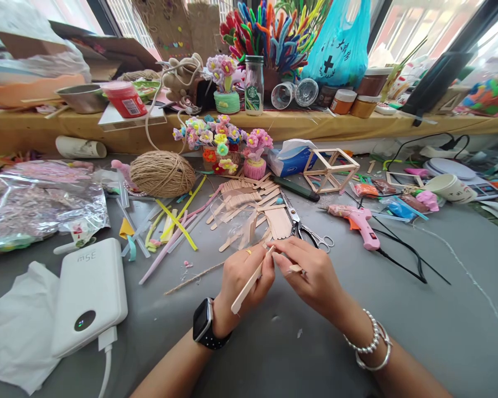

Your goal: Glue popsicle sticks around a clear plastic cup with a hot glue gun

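My left hand (236, 273) is closed on a wooden craft stick (245, 291), which slants down toward me out of its fingers. Beside it, fingertips nearly meeting, my right hand (315, 279) is closed too. The end of a second craft stick (296, 268) pokes out between the right fingers; the rest of it is hidden. Just beyond both hands lies a pile of loose craft sticks (279, 222), partly under a clear plastic bag. Scissors (295, 218) with black handles rest right of the pile, close to a dark green utility knife (297, 188).
A pink glue gun (359, 224) with its black cord lies at right. Behind it stands a wooden stick frame (331, 170). A ball of twine (164, 173) sits left of the pile. A white power bank (90, 298) with a cable is at left. A crowded shelf (216, 127) spans the back.
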Tool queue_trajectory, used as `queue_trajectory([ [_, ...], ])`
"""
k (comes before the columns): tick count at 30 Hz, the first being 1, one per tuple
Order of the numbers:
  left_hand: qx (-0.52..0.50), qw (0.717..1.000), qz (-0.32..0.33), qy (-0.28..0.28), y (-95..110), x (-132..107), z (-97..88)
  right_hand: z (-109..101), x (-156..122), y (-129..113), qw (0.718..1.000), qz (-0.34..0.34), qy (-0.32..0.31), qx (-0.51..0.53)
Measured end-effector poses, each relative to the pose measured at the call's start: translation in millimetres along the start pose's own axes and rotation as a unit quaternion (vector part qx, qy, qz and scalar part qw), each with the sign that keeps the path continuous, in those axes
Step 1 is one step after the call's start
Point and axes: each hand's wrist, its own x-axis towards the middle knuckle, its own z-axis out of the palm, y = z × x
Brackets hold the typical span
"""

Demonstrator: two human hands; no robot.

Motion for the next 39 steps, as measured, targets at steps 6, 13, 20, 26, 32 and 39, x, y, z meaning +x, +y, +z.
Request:
queue_trajectory([
  [6,-0.006,0.999,-0.026,-0.021,-1.1,-1.1,0.8,-2.3,1.4,3.5,0.999,-0.015,-0.008,-0.029],
  [13,0.008,0.999,-0.014,-0.045,-1.9,-1.6,2.1,-3.0,-1.5,6.2,0.988,-0.074,0.007,-0.134],
  [20,-0.014,0.999,-0.010,-0.047,-1.2,-0.7,2.4,1.4,-1.5,0.9,0.994,-0.038,0.052,-0.090],
  [26,-0.096,0.994,-0.042,-0.036,1.3,3.5,-4.7,-1.8,4.3,2.9,0.996,0.023,-0.001,0.092],
  [32,-0.076,0.996,-0.043,-0.032,0.5,2.6,-4.5,-3.4,3.5,5.9,0.997,-0.010,-0.003,0.070],
  [39,0.008,0.999,0.001,-0.031,-2.7,0.4,2.4,1.2,0.3,7.9,0.989,-0.064,0.043,-0.129],
])
